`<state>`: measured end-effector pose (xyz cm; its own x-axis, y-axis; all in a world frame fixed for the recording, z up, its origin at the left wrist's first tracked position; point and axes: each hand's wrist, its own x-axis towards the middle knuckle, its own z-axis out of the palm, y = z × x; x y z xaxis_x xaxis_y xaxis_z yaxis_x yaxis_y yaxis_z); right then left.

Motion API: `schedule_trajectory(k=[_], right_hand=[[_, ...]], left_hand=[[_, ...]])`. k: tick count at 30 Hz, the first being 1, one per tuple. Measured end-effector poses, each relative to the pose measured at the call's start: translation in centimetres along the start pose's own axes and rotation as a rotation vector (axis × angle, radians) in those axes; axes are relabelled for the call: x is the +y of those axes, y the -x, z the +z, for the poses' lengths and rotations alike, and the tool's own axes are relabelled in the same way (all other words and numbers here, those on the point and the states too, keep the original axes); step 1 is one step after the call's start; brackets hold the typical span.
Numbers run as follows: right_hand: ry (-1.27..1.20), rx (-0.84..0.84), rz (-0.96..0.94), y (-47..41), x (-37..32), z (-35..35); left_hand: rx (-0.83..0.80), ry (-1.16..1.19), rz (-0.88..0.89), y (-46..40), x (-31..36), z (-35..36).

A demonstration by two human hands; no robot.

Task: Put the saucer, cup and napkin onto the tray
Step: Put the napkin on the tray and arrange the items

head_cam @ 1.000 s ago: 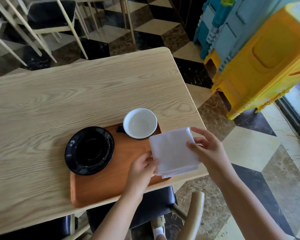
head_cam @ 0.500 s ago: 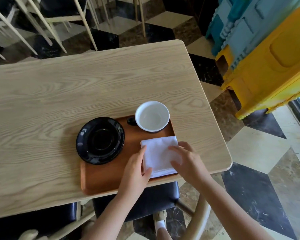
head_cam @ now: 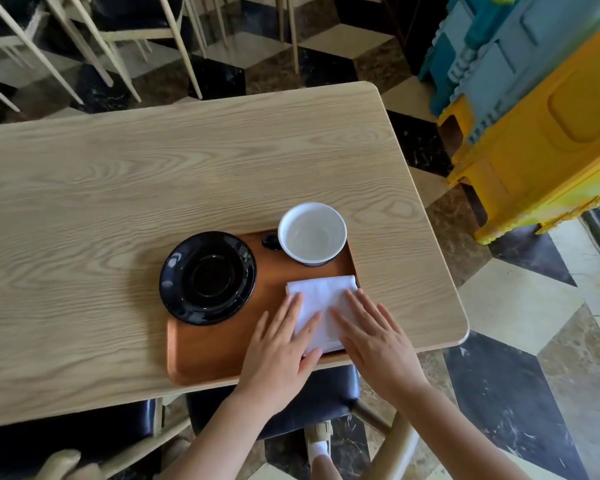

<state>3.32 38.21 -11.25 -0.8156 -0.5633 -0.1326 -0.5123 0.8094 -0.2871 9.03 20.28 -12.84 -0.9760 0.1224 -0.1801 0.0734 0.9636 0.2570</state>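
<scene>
White napkin (head_cam: 321, 308) is pressed flat at the tray's (head_cam: 208, 355) near right corner, and it is covered by the left hand (head_cam: 279, 344) and right hand (head_cam: 373, 336), both spread palm-down. The black saucer (head_cam: 208, 277) is seated over the tray's far left corner. The cup (head_cam: 312, 233) is stood at its far right corner.
</scene>
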Motion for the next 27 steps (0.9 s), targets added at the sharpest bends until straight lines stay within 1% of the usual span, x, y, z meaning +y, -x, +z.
schedule_trajectory(k=[5,9,11,15,18,23,27], right_hand=[[-0.023,0.009,0.01,0.2,-0.3,-0.1],[-0.023,0.022,0.029,0.2,-0.7,-0.2],[-0.013,0.037,0.045,-0.1,-1.2,-0.4],[-0.025,0.079,-0.017,-1.7,-3.5,-0.6],[-0.039,0.116,-0.109,-3.5,-5.8,-0.3],[0.003,0.072,-0.226,-6.2,-9.5,0.3],[0.033,0.069,-0.234,-7.4,-11.0,0.8]], left_hand=[[-0.019,-0.078,0.029,0.7,-0.4,0.3],[-0.015,-0.072,0.036,0.8,-0.4,0.1],[0.012,-0.042,0.03,0.9,-0.4,-0.3],[0.132,0.062,-0.058,2.2,-2.1,-2.1],[0.188,0.069,-0.154,4.0,-4.8,-3.4],[0.144,0.065,-0.287,6.1,-9.2,-4.2],[0.104,-0.003,-0.332,6.9,-11.2,-4.2]])
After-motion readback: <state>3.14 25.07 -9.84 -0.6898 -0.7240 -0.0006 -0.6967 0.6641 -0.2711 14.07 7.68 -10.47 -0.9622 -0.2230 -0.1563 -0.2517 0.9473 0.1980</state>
